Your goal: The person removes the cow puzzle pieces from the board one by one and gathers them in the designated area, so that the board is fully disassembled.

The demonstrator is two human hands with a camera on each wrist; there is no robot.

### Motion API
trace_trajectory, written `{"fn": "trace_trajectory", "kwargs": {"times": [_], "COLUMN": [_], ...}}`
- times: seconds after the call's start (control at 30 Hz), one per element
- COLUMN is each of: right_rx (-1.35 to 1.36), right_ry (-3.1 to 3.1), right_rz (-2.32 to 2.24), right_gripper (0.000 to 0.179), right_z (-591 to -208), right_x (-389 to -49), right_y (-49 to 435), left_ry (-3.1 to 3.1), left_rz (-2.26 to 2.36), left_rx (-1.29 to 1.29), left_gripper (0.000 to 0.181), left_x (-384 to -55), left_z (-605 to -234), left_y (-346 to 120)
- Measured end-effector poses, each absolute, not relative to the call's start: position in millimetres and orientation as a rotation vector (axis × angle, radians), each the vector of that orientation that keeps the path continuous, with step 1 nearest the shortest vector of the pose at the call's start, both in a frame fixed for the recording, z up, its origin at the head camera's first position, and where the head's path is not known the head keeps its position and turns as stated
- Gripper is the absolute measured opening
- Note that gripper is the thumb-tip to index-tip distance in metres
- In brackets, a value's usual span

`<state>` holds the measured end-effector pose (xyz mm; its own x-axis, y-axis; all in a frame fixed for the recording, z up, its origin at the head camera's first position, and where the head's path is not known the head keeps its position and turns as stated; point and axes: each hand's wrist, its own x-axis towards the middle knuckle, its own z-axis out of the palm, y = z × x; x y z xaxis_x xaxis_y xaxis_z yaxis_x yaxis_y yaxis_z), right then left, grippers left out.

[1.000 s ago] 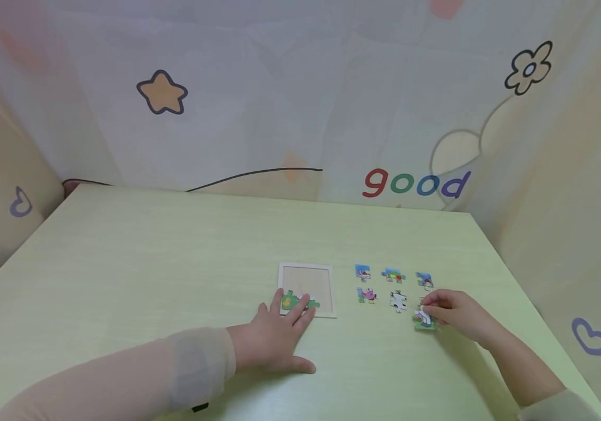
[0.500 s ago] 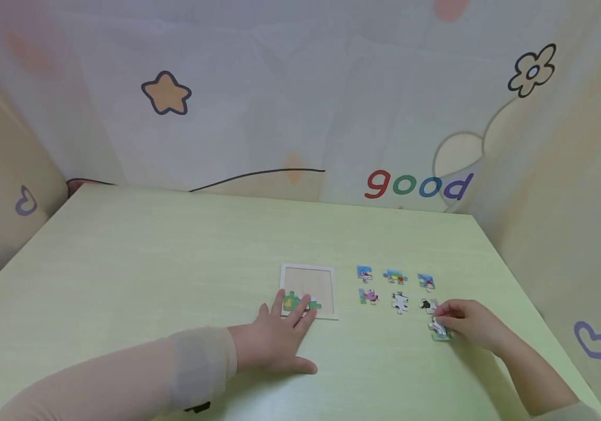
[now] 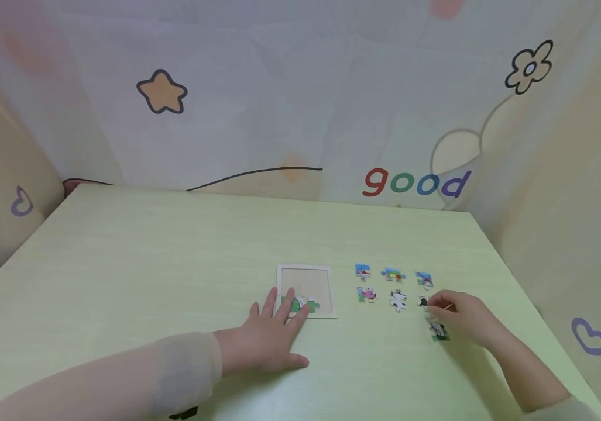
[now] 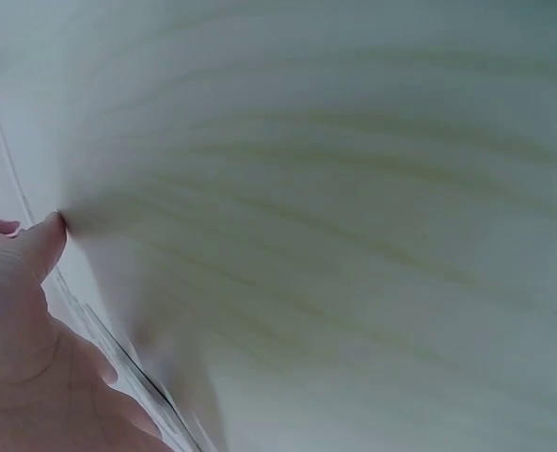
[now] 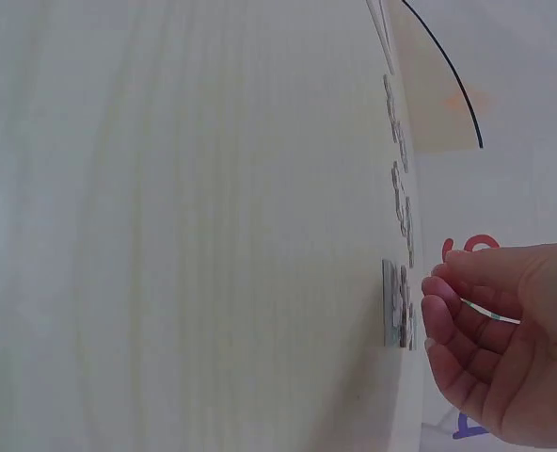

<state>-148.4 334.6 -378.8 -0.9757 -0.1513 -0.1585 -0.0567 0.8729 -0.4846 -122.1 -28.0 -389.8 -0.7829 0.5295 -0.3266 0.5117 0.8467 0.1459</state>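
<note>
In the head view my left hand point(image 3: 265, 342) lies with spread, straight fingers over the lower left of a square white-rimmed puzzle frame point(image 3: 333, 292). Partly under those fingers, green puzzle pieces point(image 3: 313, 305) fill part of the frame's bottom row. My right hand point(image 3: 460, 316) hovers at the right, thumb and fingers loosely bent, with nothing between them in the right wrist view. Just by its fingertips is a black-and-white puzzle piece point(image 3: 423, 302), partly covered. Below the hand lies a green-edged puzzle piece point(image 3: 439, 331). The left wrist view shows mostly the tabletop and the thumb point(image 4: 43, 245).
Between the frame and my right hand lie several loose pieces in two rows: a blue-topped piece point(image 3: 363, 272), a colourful piece point(image 3: 394, 275), another blue piece point(image 3: 424, 280), a pink piece point(image 3: 367, 294) and a white piece point(image 3: 398, 300). A printed cloth wall point(image 3: 237, 128) stands behind the table.
My right hand has moved the green-edged piece a little right and nearer me, let it go and shifted up toward the black-and-white piece. My left hand has slid slightly left on the frame.
</note>
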Motion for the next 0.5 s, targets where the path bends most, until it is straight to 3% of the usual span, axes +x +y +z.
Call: {"fn": "trace_trajectory", "kwargs": {"times": [0.5], "right_rx": [-0.362], "right_ry": [2.672], "right_rz": [-1.027], "right_gripper": [0.014], "right_z": [-386], "right_x": [-169], "right_y": [268], "left_ry": [2.697], "left_rz": [-0.007], "left_rx": [0.755], "left_gripper": [0.087], "left_x": [-125], "left_z": [-389], "left_y": [-42]}}
